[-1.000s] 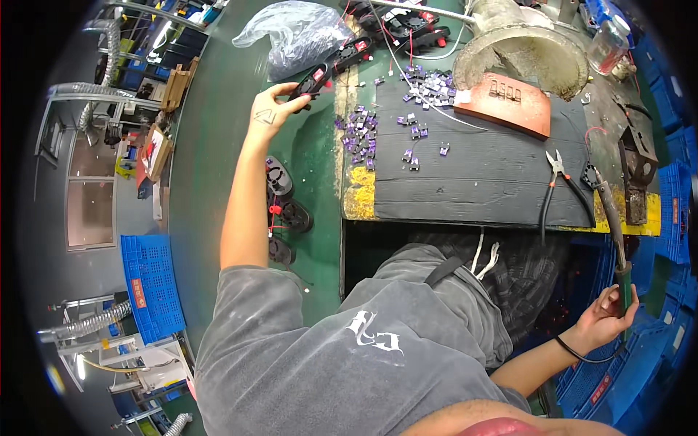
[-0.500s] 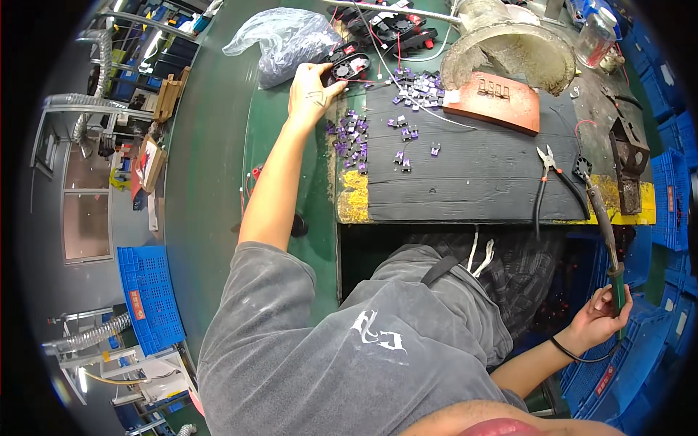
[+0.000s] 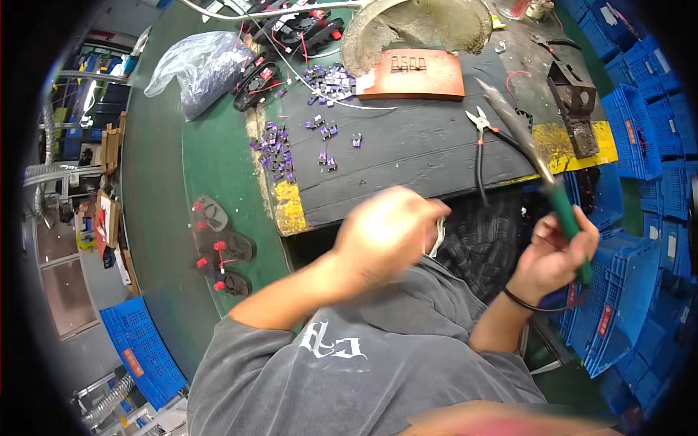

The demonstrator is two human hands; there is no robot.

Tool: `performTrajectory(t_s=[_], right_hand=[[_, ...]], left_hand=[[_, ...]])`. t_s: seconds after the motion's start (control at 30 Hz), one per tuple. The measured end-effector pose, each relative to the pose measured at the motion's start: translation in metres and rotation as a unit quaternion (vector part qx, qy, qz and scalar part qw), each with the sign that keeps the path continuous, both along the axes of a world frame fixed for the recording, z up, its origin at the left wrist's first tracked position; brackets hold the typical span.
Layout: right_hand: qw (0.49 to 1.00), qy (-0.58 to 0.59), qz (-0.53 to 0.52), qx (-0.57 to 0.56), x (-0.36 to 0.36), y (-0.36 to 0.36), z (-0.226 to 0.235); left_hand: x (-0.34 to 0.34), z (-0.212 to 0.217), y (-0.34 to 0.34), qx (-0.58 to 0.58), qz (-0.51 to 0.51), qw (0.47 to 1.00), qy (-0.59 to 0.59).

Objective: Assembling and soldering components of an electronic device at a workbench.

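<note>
My right hand (image 3: 556, 254) is closed around the green handle of a soldering iron (image 3: 558, 203), its metal shaft tilted up to the left over the bench. Motion smears my left hand (image 3: 392, 232), which hovers before my body at the bench's near edge; whether anything is in its fingers does not show. Orange-handled cutting pliers (image 3: 480, 149) rest with jaws spread on the black board (image 3: 407, 160). Small purple-and-black switch-like parts (image 3: 275, 149) lie loose and heaped on its left. A copper-coloured block (image 3: 436, 80) bearing small dark metal pieces sits behind.
A rusty metal stand (image 3: 574, 109) occupies the right side, near a funnel-shaped hood (image 3: 422, 33) at the back. Black housings with red wires (image 3: 294, 33) lie beside a clear plastic bag (image 3: 200, 73). Several black parts (image 3: 225, 247) rest on the green surface; blue crates (image 3: 618, 305) stand right.
My left hand has left the black housing beside the bag and come back toward my body. My right hand has raised the soldering iron inward and tilted it left. The whole view has shifted.
</note>
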State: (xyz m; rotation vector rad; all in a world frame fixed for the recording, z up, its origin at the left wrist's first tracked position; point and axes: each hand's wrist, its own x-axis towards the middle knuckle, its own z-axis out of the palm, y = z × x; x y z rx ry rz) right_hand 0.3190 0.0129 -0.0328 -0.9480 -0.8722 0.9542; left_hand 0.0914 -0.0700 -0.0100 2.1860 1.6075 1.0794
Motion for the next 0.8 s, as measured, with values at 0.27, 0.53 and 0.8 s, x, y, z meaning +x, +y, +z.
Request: performTrajectory(t_s=[0.27,0.53,0.8], right_hand=[[0.908,-0.318,0.035,0.269,-0.033,-0.014,0.007],[0.924,-0.298,0.067,0.231,-0.018,-0.022,-0.003],[0.941,-0.08,0.319,-0.078,0.023,-0.014,0.015]], left_hand=[[0.069,0.007,0.014,-0.247,-0.054,0.867,-0.429],[0.077,0.009,0.036,-0.343,-0.129,0.79,-0.491],[0.086,-0.01,0.045,-0.214,-0.098,0.896,-0.377]])
